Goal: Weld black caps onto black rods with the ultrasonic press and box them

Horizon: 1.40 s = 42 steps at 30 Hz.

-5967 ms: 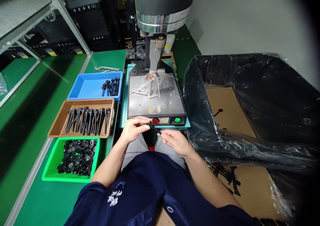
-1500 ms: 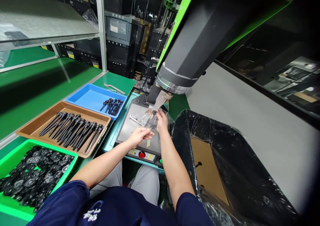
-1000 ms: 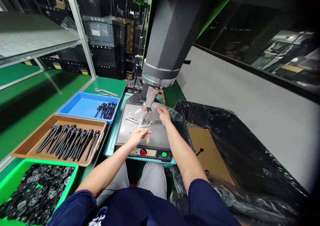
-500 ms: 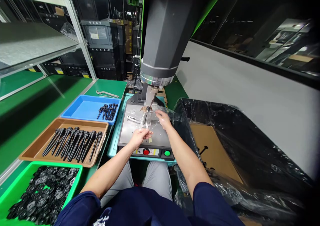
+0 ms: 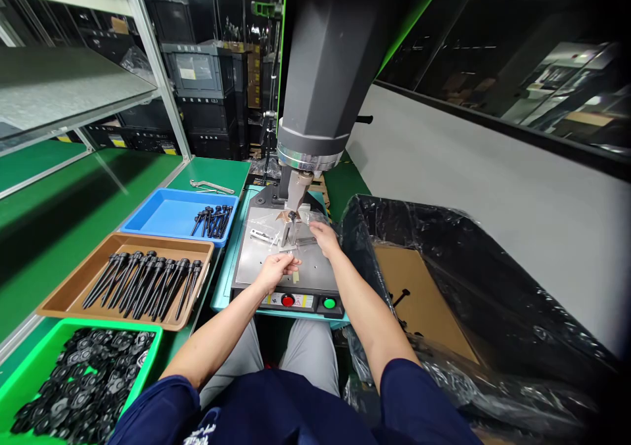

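Head view: left hand (image 5: 277,269) curled near, right hand (image 5: 325,238) half-curled farther right, holds unclear; part (image 5: 292,215) best squared below horn (image 5: 298,188), hands clear.

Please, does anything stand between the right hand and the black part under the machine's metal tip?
Yes, it seems: loose clear plastic film hangs between the right hand and the black part. I see nothing else there.

Looks like one blue tray (image 5: 160,211), one brown tray (image 5: 64,294), one green tray (image 5: 34,379), one red button (image 5: 287,300), one green button (image 5: 329,303), one left hand (image 5: 277,270), one right hand (image 5: 325,237), one machine (image 5: 320,83), one wrench (image 5: 215,186). Can't count caps (image 5: 81,379) or bolts (image 5: 183,265), too jumbled.
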Available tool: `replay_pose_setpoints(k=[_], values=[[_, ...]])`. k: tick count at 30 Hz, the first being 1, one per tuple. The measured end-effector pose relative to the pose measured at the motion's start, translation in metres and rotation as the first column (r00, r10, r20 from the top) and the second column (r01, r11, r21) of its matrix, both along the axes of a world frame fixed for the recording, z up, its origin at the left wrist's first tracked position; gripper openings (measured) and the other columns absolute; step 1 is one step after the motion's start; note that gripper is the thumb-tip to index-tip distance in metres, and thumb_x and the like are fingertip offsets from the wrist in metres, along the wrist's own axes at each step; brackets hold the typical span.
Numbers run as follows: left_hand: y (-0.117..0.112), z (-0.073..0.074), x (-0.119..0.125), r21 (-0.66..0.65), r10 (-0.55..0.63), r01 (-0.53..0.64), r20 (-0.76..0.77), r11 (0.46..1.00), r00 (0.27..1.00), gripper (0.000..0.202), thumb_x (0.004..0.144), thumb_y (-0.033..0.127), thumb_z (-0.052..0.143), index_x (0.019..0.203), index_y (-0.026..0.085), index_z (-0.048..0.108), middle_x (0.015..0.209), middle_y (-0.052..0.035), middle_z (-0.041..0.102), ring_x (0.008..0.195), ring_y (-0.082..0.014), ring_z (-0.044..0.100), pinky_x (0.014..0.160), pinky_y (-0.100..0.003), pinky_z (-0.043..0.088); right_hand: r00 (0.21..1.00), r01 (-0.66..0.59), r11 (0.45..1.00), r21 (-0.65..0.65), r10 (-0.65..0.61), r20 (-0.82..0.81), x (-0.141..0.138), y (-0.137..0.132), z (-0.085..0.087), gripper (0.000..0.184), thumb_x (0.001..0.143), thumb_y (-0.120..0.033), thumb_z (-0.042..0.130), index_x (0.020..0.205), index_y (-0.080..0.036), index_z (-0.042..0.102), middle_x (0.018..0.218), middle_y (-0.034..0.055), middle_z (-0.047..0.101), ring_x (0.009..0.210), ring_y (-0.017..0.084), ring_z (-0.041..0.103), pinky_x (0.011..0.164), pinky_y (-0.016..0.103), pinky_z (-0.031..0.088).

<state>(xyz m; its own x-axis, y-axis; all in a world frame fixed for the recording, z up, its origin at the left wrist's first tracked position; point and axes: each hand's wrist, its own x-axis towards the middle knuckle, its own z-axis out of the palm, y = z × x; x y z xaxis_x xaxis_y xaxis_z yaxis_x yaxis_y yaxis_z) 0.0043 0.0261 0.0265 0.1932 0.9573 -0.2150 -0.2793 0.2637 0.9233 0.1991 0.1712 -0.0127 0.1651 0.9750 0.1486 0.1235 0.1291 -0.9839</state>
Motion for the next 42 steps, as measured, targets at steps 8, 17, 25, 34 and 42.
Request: replay_pose_setpoints(k=[8,17,25,34,42], values=[[-0.002,-0.003,0.002,-0.012,-0.018,0.017,-0.007,1.0,1.0,0.054,0.062,0.067,0.077,0.076,0.015,0.072,0.092,-0.0147,0.075,0.077,-0.0196,0.067,0.076,-0.034,0.05,0.99,0.009,1.0,0.028,-0.013,0.137,0.002,-0.019,-0.01,0.013,0.07,-0.025,0.07,0.08,-0.022,0.077,0.109,0.0068,0.071,0.106,0.026,0.063,0.101,0.049,0.046],[-0.002,-0.008,0.002,-0.043,-0.034,0.033,-0.008,0.999,0.999,0.055,0.062,0.067,0.077,0.077,0.015,0.071,0.093,-0.0141,0.075,0.075,-0.0175,0.066,0.072,-0.03,0.049,0.947,-0.012,0.998,0.063,-0.009,0.32,0.006,-0.053,-0.015,0.013,0.069,-0.016,0.067,0.074,-0.023,0.077,0.105,0.0079,0.072,0.114,0.029,0.061,0.111,0.05,0.037],[-0.017,-0.014,-0.006,-0.155,-0.126,0.114,-0.067,0.981,0.99,0.051,0.059,0.06,0.082,0.078,0.013,0.071,0.1,-0.0143,0.074,0.079,-0.0169,0.067,0.073,-0.029,0.05,0.92,0.016,0.999,0.052,-0.035,0.389,0.02,-0.098,-0.026,0.017,0.075,-0.028,0.058,0.074,-0.024,0.075,0.095,0.0086,0.074,0.101,0.03,0.065,0.101,0.048,0.045],[-0.093,-0.071,-0.082,0.382,0.505,-0.341,-0.517,0.859,0.692,0.033,0.084,0.043,0.062,0.103,0.017,0.07,0.113,-0.012,0.068,0.109,-0.0255,0.063,0.097,-0.041,0.049,0.754,0.37,0.922,0.118,-0.372,0.542,0.059,-0.211,-0.086,0.052,0.084,-0.052,0.054,0.116,-0.014,0.069,0.124,0.0196,0.062,0.117,0.035,0.056,0.104,0.051,0.041],[-0.1,-0.114,-0.122,0.373,0.466,-0.282,-0.746,0.884,0.476,0.067,0.077,0.041,0.07,0.137,0.018,0.051,0.135,-0.0156,0.056,0.127,-0.0327,0.053,0.108,-0.049,0.042,0.83,0.342,0.937,-0.073,-0.265,0.491,0.059,-0.23,-0.12,0.086,0.08,-0.066,0.055,0.146,-0.011,0.043,0.138,0.0226,0.052,0.127,0.037,0.051,0.105,0.051,0.042]])
